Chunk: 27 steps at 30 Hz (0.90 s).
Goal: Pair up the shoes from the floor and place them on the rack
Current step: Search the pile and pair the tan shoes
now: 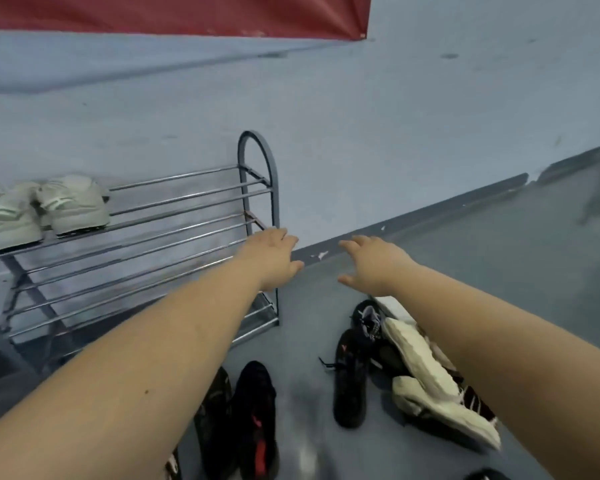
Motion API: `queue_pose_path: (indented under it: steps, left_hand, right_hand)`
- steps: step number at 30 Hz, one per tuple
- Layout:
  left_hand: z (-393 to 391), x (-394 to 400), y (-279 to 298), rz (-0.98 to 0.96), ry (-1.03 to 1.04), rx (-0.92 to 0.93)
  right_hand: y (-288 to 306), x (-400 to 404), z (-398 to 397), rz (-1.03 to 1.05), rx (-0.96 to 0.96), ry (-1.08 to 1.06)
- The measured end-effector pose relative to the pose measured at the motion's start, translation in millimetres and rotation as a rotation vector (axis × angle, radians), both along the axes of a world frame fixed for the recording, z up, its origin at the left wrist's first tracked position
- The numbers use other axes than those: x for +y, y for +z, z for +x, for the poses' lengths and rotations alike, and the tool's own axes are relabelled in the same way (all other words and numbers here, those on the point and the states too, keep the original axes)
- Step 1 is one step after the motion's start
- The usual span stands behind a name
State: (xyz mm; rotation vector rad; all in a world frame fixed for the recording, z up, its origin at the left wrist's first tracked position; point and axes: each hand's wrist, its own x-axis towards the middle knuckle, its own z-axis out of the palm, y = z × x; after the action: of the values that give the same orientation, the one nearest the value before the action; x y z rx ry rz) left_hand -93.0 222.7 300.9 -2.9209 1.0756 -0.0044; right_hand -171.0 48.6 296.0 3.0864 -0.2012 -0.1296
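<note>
We see a shoe rack [187, 216] of shiny chrome metal rails with matt grey end frames. The pale grey sneakers [42, 209] on its far left look like soft matt cloth. The near black shoes [253, 410] look matt; the floor [499, 271] is smooth, faintly glossy.

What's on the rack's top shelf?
One pair of grey sneakers sits at the left end of the rack; the rest of its top bars show bare. The frame edge cuts off the far left, and the left hand covers the right front corner.
</note>
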Motion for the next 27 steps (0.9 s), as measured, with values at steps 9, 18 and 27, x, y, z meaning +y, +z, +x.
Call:
queue_pose_path:
  steps: [9, 18, 27]
  left_hand:
    - [-35.1, -86.2, -100.7, 0.094, -0.128, 0.204]
    - [-45.2, -151.2, -170.5, 0.175, -0.189, 0.308]
    - [-46.9, -208.9, -233.5, 0.232, -0.214, 0.439]
  right_hand:
    - [-79.4, -102.3, -71.4, -0.041, 0.156, -0.122]
    - [-143.2, -175.2, -102.3, 0.004, 0.296, -0.246]
    - [-218.4, -207.9, -82.6, 0.109, 0.368, -0.276]
